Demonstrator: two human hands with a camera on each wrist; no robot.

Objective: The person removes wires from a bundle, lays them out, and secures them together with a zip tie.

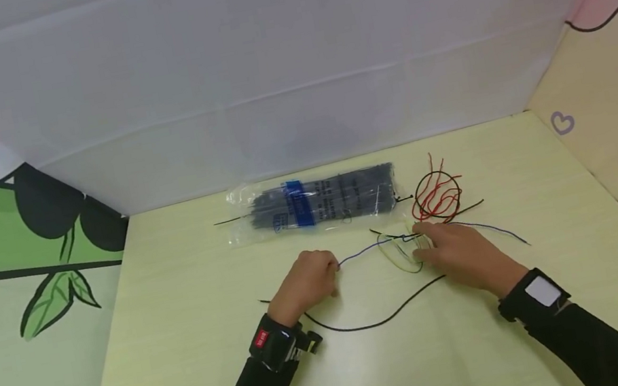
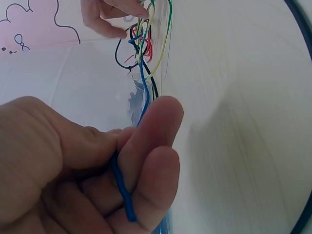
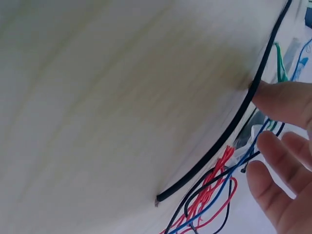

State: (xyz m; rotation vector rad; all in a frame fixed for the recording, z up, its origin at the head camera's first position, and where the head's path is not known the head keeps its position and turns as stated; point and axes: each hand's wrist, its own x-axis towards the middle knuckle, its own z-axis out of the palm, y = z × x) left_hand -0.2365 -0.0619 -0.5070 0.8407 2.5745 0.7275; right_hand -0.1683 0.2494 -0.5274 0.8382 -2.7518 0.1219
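Note:
My left hand point(image 1: 307, 279) pinches a thin blue wire point(image 1: 363, 252) between thumb and curled fingers. The blue wire's short free end point(image 2: 126, 202) lies across the fingers in the left wrist view. From there it runs to a small loose coil of yellow-green wire point(image 2: 165, 44), where it is looped around the strands together with a dark wire. My right hand point(image 1: 469, 254) holds that coil with thumb and fingertips, which hide part of it. The other end of the blue wire trails out past my right hand.
A clear bag of dark grey ties point(image 1: 347, 196) with a blue label lies along the table's back. To its right is a red wire bundle point(image 1: 441, 201) ringed by a black wire. A thicker black cable point(image 1: 364, 327) curves across the table in front of both hands. A white backdrop point(image 1: 290, 86) stands behind.

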